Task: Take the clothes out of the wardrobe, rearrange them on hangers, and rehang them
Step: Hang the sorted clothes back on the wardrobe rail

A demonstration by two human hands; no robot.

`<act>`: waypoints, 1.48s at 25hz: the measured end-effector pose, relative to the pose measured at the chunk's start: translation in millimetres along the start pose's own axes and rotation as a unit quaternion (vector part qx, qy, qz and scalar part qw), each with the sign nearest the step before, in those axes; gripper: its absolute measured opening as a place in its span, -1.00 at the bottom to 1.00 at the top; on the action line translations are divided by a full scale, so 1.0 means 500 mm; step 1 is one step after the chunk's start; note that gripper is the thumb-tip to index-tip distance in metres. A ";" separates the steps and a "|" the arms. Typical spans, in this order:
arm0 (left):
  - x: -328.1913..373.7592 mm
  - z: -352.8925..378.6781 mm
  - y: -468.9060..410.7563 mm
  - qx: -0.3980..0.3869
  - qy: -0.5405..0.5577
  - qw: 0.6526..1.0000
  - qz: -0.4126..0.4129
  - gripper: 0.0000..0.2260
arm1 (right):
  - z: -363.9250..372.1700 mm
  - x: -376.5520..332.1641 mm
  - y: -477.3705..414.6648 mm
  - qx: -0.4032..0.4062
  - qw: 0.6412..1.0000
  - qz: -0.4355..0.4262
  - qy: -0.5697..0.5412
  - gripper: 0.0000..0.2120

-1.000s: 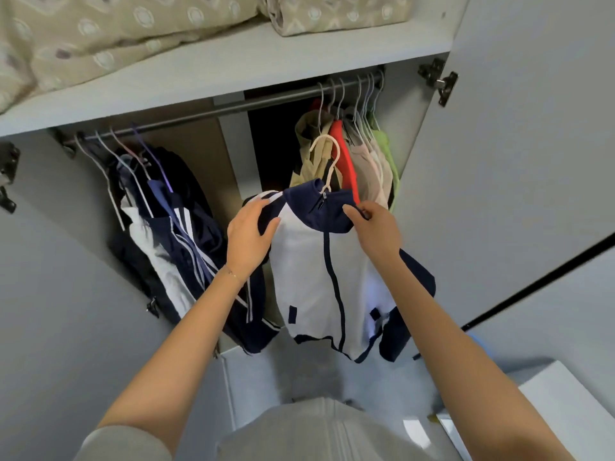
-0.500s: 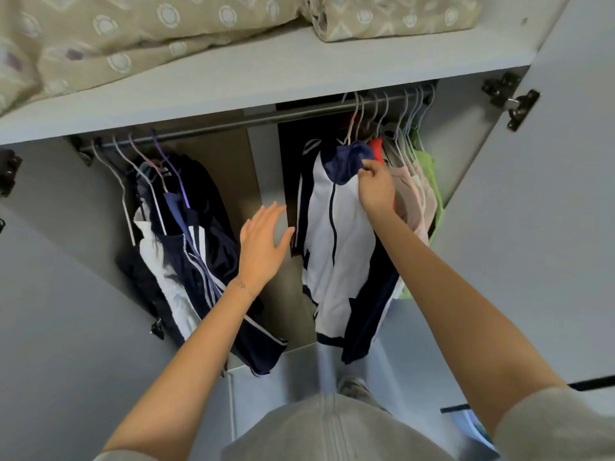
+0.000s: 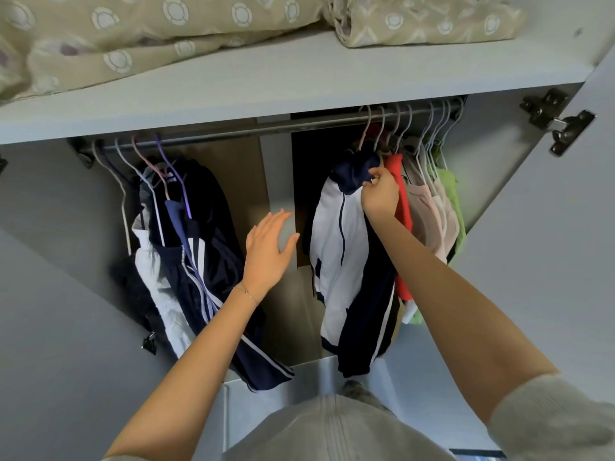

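Jacket (image 3: 336, 234) hanging at the rail (image 3: 233, 128) — right hand (image 3: 381, 194) pinching its collar (image 3: 352, 173).
Left hand (image 3: 268, 251) spread, holding nothing — just left of it.

Up top, bedding (image 3: 133, 38) on shelf (image 3: 299, 78); rail (image 3: 233, 132) just under shelf; left bunch (image 3: 186, 251) of clothes at rail's left end; zip jacket (image 3: 336, 251) right of centre, leftmost of right bunch (image 3: 429, 211); right hand (image 3: 381, 194) at zip jacket's collar; left hand (image 3: 269, 251) in gap between bunches; hinge (image 3: 559, 123) far right.
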State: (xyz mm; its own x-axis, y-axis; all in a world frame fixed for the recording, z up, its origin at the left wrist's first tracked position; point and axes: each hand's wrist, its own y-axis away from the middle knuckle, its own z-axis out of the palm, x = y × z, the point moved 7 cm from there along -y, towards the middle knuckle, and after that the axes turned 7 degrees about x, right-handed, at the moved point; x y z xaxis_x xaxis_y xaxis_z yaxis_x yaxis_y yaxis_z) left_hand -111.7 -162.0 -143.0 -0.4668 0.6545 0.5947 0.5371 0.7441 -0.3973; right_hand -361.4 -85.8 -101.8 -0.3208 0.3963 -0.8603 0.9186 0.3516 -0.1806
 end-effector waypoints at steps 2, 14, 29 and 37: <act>-0.006 -0.008 -0.007 0.002 0.005 1.000 -0.003 -0.59 | -0.005 0.000 -0.009 0.004 1.000 -0.004 0.014 -0.67; 0.003 -0.072 0.030 -0.017 0.017 0.999 -0.024 -0.59 | -0.065 -0.049 0.099 -0.021 0.997 -0.063 0.027 -0.67; 0.097 -0.367 0.358 0.150 0.038 0.985 -0.081 -0.59 | -0.222 -0.119 0.541 -0.121 0.967 -0.221 -0.036 -0.57; 0.225 -0.519 0.584 0.221 0.015 0.972 -0.075 -0.58 | -0.366 -0.187 0.714 -0.177 0.947 -0.260 -0.057 -0.54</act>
State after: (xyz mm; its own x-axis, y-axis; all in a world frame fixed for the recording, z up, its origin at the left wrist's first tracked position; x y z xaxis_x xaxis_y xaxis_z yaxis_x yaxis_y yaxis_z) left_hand 175.0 94.3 -10.6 -0.4930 0.5350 0.6861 0.1068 0.8198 -0.5626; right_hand -45.9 157.7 1.1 -0.6633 0.0042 -0.7484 0.5013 0.7449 -0.4402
